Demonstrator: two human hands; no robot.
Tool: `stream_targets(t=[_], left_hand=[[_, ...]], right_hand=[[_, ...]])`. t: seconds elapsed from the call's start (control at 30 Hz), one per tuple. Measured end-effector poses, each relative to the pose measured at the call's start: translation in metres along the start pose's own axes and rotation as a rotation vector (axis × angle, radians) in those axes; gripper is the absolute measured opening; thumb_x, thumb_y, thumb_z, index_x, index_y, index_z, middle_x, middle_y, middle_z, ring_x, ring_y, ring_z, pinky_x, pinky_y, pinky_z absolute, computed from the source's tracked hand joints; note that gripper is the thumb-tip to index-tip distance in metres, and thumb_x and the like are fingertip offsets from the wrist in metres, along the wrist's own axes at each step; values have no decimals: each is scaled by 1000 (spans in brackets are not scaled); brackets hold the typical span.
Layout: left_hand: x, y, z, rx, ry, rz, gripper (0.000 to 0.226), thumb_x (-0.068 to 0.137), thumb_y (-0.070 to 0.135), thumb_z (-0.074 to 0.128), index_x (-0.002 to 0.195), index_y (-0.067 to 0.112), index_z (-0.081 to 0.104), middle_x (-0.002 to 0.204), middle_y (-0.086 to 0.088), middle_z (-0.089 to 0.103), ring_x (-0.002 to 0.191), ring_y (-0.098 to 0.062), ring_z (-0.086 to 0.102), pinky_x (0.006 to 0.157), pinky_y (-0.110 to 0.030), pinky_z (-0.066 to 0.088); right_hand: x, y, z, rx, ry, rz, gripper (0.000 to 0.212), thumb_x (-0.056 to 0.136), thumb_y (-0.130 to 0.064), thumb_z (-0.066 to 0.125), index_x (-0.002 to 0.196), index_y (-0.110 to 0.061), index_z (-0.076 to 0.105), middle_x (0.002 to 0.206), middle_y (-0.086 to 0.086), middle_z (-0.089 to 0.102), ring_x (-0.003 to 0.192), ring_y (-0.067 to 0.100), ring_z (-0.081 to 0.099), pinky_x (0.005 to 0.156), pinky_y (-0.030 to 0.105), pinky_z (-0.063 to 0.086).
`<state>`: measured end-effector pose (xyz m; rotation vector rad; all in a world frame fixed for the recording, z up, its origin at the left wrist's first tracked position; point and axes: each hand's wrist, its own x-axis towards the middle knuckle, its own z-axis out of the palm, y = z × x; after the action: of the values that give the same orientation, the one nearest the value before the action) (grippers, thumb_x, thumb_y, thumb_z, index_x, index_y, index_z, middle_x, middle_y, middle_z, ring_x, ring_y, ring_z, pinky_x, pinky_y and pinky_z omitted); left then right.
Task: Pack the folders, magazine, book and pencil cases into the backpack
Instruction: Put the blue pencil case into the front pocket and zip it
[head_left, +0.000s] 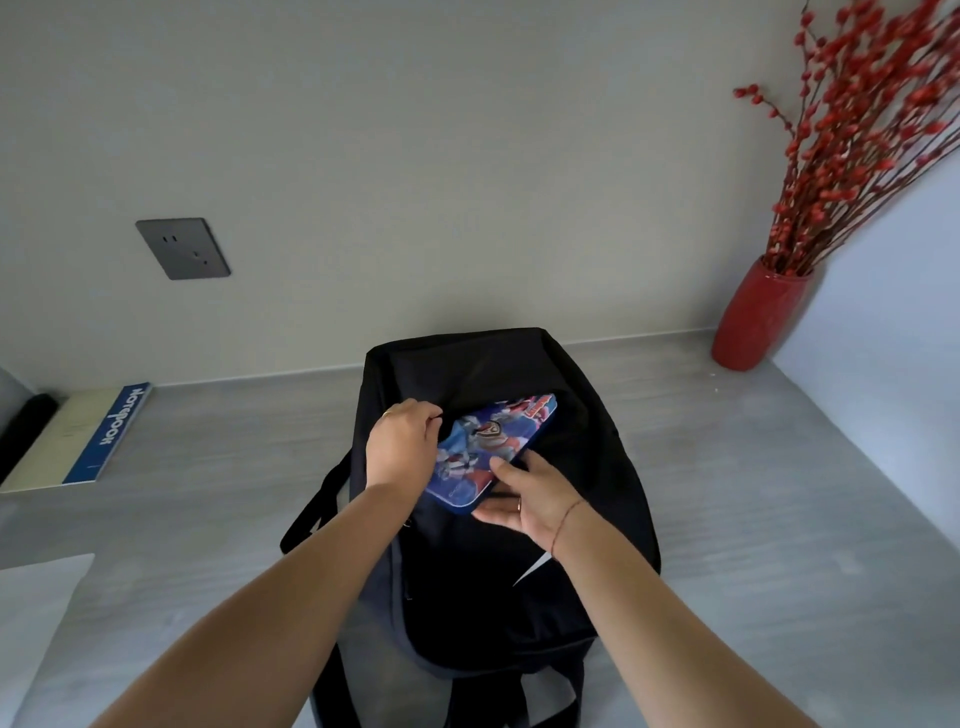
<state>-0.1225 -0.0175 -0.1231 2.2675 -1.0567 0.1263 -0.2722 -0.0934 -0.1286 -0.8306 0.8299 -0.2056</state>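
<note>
Backpack (483, 519) lay black and slack on the grey bench (753, 519), its straps trailing toward the person, its mouth facing up near the far end. The left hand (402, 447) had its grip pinched on the fabric edge of the opening, holding it back. The right hand (524, 501) had its grip closed on the near corner of a blue pencil case (488, 447) printed with cartoon figures, thumb on top and fingers underneath. The case sat tilted, its far end already past the lip of the opening, its near end out in the air.

From where I stood, the step looked like sliding that case in. To do it well, I judged the left hand should keep the mouth pulled wide and taut so the soft fabric did not fold under the case's leading edge. The right hand would do best to push along the case's long side, flat against whatever was already packed, rather than tipping it on end. What lay inside the bag could not be seen.

Off to the left, against the wall, a blue-spined notebook (117, 434) rested on the bench, well apart from the bag.
</note>
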Motion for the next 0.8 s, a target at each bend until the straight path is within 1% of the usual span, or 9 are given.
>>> stream_targets(t=[0.1,0.2,0.3,0.37,0.43,0.53,0.6,0.7,0.8], left_hand=[[3,-5,-4,13,-44,22,17,91,10,57,100,6,70,94,-10,68,89,-26,62,73,-34,48],[4,-5,-7,34,-42,70,16,90,9,57,100,4,69,94,-12,68,90,-29,61,76,-36,47],[4,-3,-10,44,-9,94,15,90,7,56,97,2,69,90,-13,68,87,-30,61,74,-36,47],[3,0,-13,46,14,100,13,89,3,57,92,0,68,86,-15,68,83,-31,61,72,-37,48],[0,5,-14,68,1,169,8,85,-2,59,85,-2,68,81,-17,67,77,-35,62,70,-40,51],[-4,7,-15,89,-7,215,6,83,-3,61,82,-2,67,76,-16,67,72,-34,62,67,-40,51],[-3,0,-14,77,15,184,5,84,-1,63,83,0,68,77,-14,67,73,-32,62,67,-37,50],[-4,-8,-11,34,24,124,5,83,4,66,85,3,70,78,-11,67,75,-28,62,66,-30,44],[-6,-10,-6,-18,50,72,6,83,6,67,87,5,71,80,-9,68,76,-26,61,66,-27,42]], right_hand=[[10,-17,-6,30,80,-40,34,93,-12,56,123,2,50,90,17,67,74,28,68,56,36,59],[20,-30,-4,65,146,-57,33,93,-12,57,121,5,52,89,17,67,74,28,68,55,36,58],[27,-32,5,118,195,-41,31,92,-11,58,120,2,52,96,18,66,76,28,68,49,35,56],[34,-31,13,157,236,-37,31,91,-9,59,120,3,52,107,21,65,80,32,68,49,36,55],[41,-28,24,194,275,-48,33,90,-8,61,120,3,52,112,23,64,81,32,66,51,37,55],[50,-30,39,182,346,-77,40,84,-8,68,120,1,54,102,19,65,79,30,68,59,37,58],[50,-31,41,134,356,-44,47,82,-10,70,124,0,52,108,22,66,87,29,69,69,37,60],[43,-25,34,129,334,-81,56,84,-4,67,134,1,41,110,24,64,84,27,69,74,35,58],[35,-14,36,220,259,-132,44,90,2,55,133,-1,43,107,22,65,87,25,69,83,35,56]])
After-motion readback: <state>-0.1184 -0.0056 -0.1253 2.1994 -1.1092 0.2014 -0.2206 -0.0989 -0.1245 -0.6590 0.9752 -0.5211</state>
